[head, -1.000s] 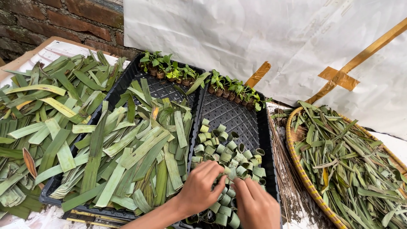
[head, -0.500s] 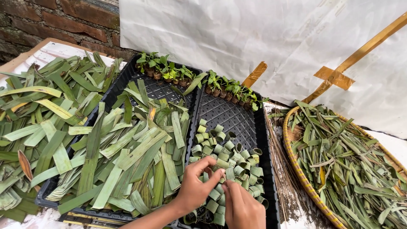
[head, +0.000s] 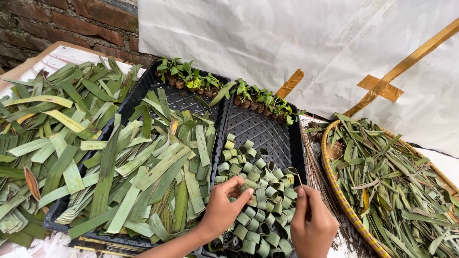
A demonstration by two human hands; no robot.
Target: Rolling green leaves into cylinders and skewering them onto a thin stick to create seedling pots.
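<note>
leaf rings [head: 253,196] heaped in near end of right black tray [head: 267,129] | left hand [head: 224,210] laid on heap, fingers pinched on one ring | right hand [head: 313,222] just right, thin stick [head: 300,179] gripped upright | leaf strips [head: 153,172] piled left

Leaf rings [head: 253,191] in right tray [head: 282,138]

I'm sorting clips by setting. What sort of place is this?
Probably a small outdoor plant nursery: seedlings in a black tray, rolled leaf pots under both hands, cut leaf strips, a brick wall.
</note>
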